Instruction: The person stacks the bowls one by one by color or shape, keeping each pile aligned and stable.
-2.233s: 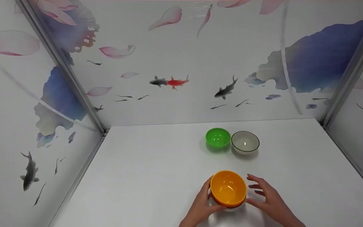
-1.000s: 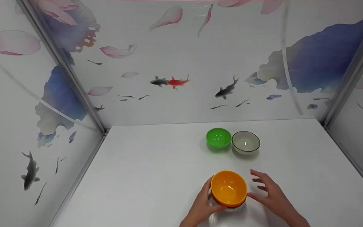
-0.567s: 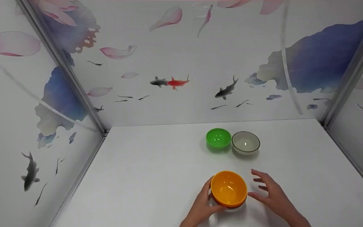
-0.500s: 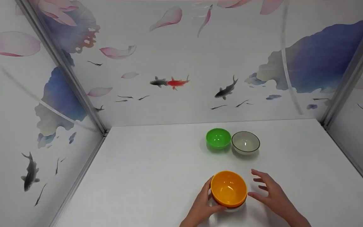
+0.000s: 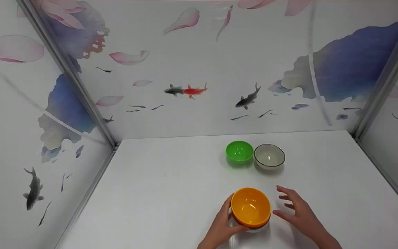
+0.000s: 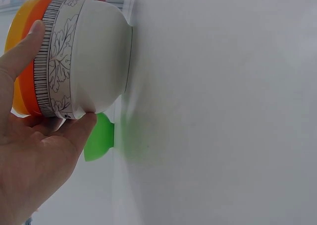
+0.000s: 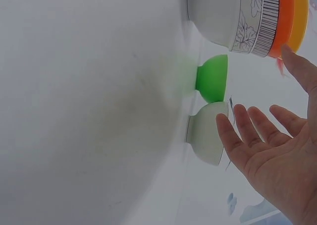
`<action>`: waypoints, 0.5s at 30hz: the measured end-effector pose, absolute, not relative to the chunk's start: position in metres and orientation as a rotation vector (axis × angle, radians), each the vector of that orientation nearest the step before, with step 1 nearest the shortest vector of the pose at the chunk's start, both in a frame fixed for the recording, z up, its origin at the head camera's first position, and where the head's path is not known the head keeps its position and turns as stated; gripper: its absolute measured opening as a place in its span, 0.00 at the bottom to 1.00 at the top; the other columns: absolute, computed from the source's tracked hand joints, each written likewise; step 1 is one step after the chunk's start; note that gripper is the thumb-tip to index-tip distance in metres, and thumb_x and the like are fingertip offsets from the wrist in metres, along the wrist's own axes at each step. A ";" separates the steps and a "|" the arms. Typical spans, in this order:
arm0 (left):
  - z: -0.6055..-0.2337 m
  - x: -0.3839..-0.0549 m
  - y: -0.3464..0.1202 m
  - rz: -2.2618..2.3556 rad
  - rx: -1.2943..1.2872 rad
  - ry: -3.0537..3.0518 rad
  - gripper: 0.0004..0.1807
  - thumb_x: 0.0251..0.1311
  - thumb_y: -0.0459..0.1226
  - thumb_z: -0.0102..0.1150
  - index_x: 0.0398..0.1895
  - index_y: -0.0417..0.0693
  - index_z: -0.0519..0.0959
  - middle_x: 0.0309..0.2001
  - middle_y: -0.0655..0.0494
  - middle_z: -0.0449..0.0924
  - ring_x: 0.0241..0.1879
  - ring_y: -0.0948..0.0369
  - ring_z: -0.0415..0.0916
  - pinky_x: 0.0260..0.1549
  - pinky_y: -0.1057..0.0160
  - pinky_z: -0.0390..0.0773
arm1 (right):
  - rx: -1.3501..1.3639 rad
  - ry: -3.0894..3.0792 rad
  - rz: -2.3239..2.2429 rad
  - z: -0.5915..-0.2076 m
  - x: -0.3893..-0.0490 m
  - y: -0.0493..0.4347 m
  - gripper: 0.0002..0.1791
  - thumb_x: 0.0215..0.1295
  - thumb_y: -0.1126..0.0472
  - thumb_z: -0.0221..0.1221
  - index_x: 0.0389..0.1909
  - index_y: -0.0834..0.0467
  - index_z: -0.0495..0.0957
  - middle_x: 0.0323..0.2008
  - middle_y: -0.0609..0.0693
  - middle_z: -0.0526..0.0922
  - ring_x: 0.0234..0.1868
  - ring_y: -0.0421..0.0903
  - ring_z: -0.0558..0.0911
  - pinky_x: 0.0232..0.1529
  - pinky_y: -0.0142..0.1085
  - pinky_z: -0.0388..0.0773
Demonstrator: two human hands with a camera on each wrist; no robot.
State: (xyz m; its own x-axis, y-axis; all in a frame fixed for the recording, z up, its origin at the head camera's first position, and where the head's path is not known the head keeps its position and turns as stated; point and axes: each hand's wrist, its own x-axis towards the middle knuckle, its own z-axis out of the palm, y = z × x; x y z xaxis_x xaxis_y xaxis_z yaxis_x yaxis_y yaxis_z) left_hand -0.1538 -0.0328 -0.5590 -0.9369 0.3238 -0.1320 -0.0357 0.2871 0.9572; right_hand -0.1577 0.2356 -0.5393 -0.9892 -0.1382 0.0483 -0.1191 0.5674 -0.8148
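Observation:
A stack of bowls stands on the white table: a yellow bowl [image 5: 250,206] on top, an orange bowl [image 6: 32,56] nested below it, and a white bowl [image 6: 96,56] with a leaf-patterned band at the bottom. My left hand [image 5: 219,223] grips the stack from the left, thumb in front on the orange and patterned sides, fingers round the far side. Just right of the stack, my right hand [image 5: 299,214] holds nothing, its fingers spread and slightly bent. A narrow gap shows in the head view between its thumb and the bowls.
Farther back, a green bowl [image 5: 239,152] and a pale grey bowl [image 5: 269,157] with a dark rim stand side by side. Printed panels [image 5: 216,117] with fish and petals rise behind and at both sides of the table [image 5: 164,193].
My right hand has drawn slightly right, away from the stack, its thumb leaving the bowls' side. My left hand and all bowls have stayed in place.

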 end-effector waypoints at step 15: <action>-0.559 -0.154 -0.031 1.702 0.248 2.251 0.57 0.46 0.47 0.78 0.78 0.56 0.54 0.78 0.56 0.57 0.76 0.52 0.57 0.70 0.47 0.70 | -0.185 2.735 -1.419 -0.538 -0.160 0.238 0.43 0.60 0.49 0.69 0.72 0.54 0.61 0.71 0.61 0.66 0.63 0.61 0.76 0.61 0.54 0.79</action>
State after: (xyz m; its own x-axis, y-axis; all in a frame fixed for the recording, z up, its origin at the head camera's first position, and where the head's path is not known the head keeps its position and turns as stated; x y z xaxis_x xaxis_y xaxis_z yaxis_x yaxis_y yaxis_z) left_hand -0.1542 -0.0312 -0.5594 -0.9379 0.3181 -0.1386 -0.0466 0.2803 0.9588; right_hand -0.1601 0.2381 -0.5384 -0.9913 -0.1311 0.0067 -0.0810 0.5703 -0.8174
